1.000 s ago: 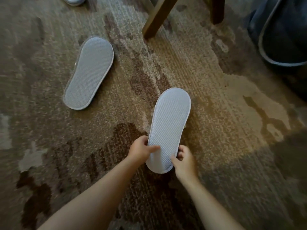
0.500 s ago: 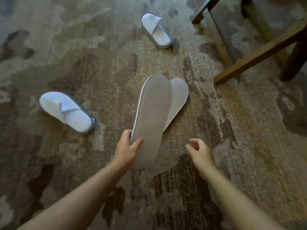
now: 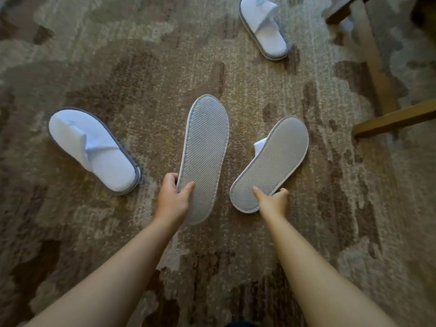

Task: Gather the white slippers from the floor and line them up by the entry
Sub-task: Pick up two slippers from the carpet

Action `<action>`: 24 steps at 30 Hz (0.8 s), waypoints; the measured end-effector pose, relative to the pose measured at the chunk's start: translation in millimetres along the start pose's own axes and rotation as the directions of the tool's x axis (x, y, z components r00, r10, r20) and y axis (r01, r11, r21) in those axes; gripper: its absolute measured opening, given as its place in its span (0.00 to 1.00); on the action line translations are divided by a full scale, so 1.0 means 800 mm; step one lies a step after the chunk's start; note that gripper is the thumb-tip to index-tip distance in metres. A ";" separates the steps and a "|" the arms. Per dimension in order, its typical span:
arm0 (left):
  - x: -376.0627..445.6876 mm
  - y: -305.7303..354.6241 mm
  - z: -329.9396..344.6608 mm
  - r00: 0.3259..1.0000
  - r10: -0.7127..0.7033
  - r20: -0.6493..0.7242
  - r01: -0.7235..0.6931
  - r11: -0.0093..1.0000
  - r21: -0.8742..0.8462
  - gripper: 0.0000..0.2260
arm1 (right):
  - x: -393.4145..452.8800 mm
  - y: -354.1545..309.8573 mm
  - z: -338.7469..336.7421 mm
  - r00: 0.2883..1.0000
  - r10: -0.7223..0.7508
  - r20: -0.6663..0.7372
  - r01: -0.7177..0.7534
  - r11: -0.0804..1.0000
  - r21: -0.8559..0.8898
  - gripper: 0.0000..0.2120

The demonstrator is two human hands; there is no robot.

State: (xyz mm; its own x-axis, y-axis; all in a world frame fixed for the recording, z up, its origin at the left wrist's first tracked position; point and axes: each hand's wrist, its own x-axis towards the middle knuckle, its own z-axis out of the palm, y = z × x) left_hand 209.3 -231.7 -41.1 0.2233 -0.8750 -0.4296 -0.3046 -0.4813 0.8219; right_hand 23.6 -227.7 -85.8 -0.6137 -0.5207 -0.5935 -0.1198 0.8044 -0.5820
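Observation:
My left hand [image 3: 173, 197] grips the heel end of a white slipper [image 3: 205, 152], held sole-up above the carpet. My right hand [image 3: 273, 201] pinches the heel of a second sole-up slipper [image 3: 273, 161], whose white strap peeks out at its left edge. A third slipper [image 3: 94, 149] lies right way up on the carpet to the left. A fourth slipper [image 3: 264, 27] lies right way up at the top, right of centre.
Patterned brown and beige carpet [image 3: 330, 232] covers the floor. Wooden furniture legs [image 3: 396, 116] stand at the right and upper right, close to the fourth slipper.
My left hand has lifted its slipper and carried it left. My right hand, empty before, has closed on the heel of the second sole-up slipper. The view has shifted closer.

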 end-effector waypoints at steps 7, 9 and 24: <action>0.011 -0.022 -0.002 0.997 -0.071 0.035 0.075 0.991 -0.111 0.03 | 0.018 0.005 0.030 0.991 0.048 -0.128 -0.054 0.998 -0.042 0.39; 0.010 -0.022 -0.004 0.996 -0.076 0.043 0.081 0.989 -0.121 0.05 | 0.014 0.004 0.033 0.993 0.005 -0.117 -0.005 1.000 -0.003 0.35; -0.132 0.238 -0.148 0.995 -0.024 -0.099 0.008 0.987 -0.159 0.03 | -0.225 -0.197 -0.167 0.885 -0.442 0.145 0.412 0.890 0.198 0.15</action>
State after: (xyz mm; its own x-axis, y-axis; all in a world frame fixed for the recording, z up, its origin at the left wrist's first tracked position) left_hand 237.0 -224.4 204.8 0.3208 -0.8536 -0.4105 -0.1520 -0.4742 0.8672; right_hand 48.5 -222.2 186.8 -0.3772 -0.8580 -0.3487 -0.2049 0.4445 -0.8720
